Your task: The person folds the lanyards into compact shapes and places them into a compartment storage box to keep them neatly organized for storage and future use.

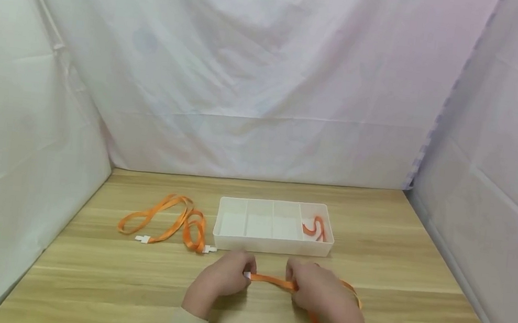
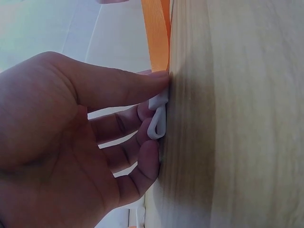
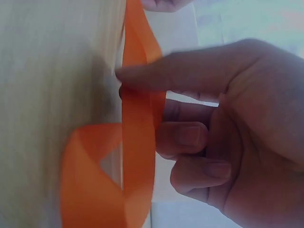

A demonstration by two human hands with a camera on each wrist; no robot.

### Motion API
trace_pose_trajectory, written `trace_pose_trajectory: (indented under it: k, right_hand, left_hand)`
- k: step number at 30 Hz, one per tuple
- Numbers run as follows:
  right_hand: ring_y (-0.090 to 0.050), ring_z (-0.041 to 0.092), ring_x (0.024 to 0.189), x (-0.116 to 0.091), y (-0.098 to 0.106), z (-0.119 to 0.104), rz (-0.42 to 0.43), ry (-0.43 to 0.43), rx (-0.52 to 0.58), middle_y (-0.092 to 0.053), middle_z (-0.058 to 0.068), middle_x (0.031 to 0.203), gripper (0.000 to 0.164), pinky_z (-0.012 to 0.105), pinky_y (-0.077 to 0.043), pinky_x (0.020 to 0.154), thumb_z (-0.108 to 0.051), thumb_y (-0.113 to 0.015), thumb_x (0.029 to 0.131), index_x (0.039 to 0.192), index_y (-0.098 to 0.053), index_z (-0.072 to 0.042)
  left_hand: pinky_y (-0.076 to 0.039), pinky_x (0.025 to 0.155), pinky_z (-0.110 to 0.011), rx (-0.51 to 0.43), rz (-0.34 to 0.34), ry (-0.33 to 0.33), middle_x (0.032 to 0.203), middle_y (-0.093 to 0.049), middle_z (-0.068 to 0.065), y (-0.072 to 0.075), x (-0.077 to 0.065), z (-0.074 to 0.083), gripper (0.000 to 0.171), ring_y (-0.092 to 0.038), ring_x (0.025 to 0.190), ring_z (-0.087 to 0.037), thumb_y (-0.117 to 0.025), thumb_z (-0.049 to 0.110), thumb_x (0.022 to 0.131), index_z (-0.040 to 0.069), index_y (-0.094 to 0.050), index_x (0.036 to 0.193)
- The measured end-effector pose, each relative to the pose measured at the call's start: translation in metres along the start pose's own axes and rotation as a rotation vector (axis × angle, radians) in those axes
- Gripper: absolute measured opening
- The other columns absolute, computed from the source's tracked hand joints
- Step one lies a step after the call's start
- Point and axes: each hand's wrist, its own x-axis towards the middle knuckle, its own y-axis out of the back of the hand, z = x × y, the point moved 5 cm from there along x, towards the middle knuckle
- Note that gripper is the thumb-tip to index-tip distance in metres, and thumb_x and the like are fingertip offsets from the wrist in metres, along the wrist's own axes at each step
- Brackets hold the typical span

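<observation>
My left hand [image 1: 229,274] pinches an orange lanyard [image 1: 270,280] at its white plastic clip [image 2: 158,118], thumb against fingers, close over the table. A short way to the right, my right hand [image 1: 314,288] pinches the strap [image 3: 137,161] of the same lanyard between thumb and index finger. The strap runs nearly straight between both hands, and its loose loop trails on the table behind and under the right hand. Just beyond the hands stands a white box [image 1: 274,245] with several compartments. Its rightmost compartment holds a red-orange strap [image 1: 318,225].
Left of the box, orange lanyards [image 1: 159,211] lie looped on the wooden table [image 1: 109,282], with one white clip [image 1: 142,239] toward the left and another white clip [image 1: 209,249] by the box's front left corner. White cloth [image 1: 267,78] hangs around the back and sides.
</observation>
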Motion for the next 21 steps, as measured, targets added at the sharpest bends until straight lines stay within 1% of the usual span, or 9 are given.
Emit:
trace_pose_trajectory:
  k: [4,10,12,17,21]
  right_hand:
    - [-0.05,0.014,0.062,-0.0023,-0.0002,-0.0013,-0.048,0.037,0.042,-0.058,-0.01,0.073,0.035,0.027,-0.042,0.056,0.003,-0.075,0.084,0.106,-0.063,-0.022]
    - [-0.051,0.013,0.062,-0.0005,0.0029,-0.0025,-0.079,0.098,0.127,-0.061,-0.003,0.074,0.036,0.027,-0.044,0.058,0.004,-0.076,0.087,0.115,-0.065,-0.015]
    - [-0.051,0.012,0.063,0.0005,0.0037,-0.001,-0.07,0.087,0.118,-0.061,-0.004,0.074,0.036,0.028,-0.044,0.057,0.0,-0.079,0.087,0.117,-0.065,-0.016]
    - [-0.054,0.009,0.065,0.0019,0.0054,0.0027,-0.02,0.044,0.037,-0.062,-0.01,0.074,0.035,0.032,-0.046,0.059,-0.014,-0.088,0.086,0.115,-0.069,-0.02]
    - [-0.053,0.009,0.065,0.0021,0.0034,0.0034,-0.027,0.059,0.014,-0.062,-0.01,0.075,0.03,0.033,-0.046,0.061,-0.019,-0.089,0.086,0.109,-0.07,-0.02]
  left_hand:
    - [-0.043,0.068,-0.028,-0.015,-0.005,0.001,0.086,-0.06,-0.002,0.0001,0.0003,-0.002,0.017,-0.05,0.077,-0.013,-0.069,-0.007,0.085,0.01,-0.07,0.09]
    - [-0.043,0.068,-0.027,-0.022,-0.006,-0.003,0.085,-0.059,-0.001,0.0001,-0.0001,-0.0039,0.017,-0.049,0.077,-0.013,-0.068,-0.008,0.085,0.009,-0.07,0.091]
    - [-0.043,0.068,-0.027,-0.022,-0.007,-0.006,0.084,-0.057,0.0,-0.0001,0.0001,-0.004,0.017,-0.049,0.077,-0.013,-0.069,-0.007,0.086,0.009,-0.07,0.091]
    - [-0.043,0.067,-0.027,-0.026,-0.008,-0.008,0.083,-0.055,0.003,-0.0007,0.0003,-0.0033,0.016,-0.049,0.077,-0.012,-0.069,-0.006,0.086,0.009,-0.069,0.091]
    - [-0.042,0.067,-0.027,-0.022,-0.002,-0.014,0.083,-0.054,0.002,0.0002,-0.0005,-0.0019,0.017,-0.049,0.077,-0.012,-0.069,-0.007,0.086,0.01,-0.069,0.09]
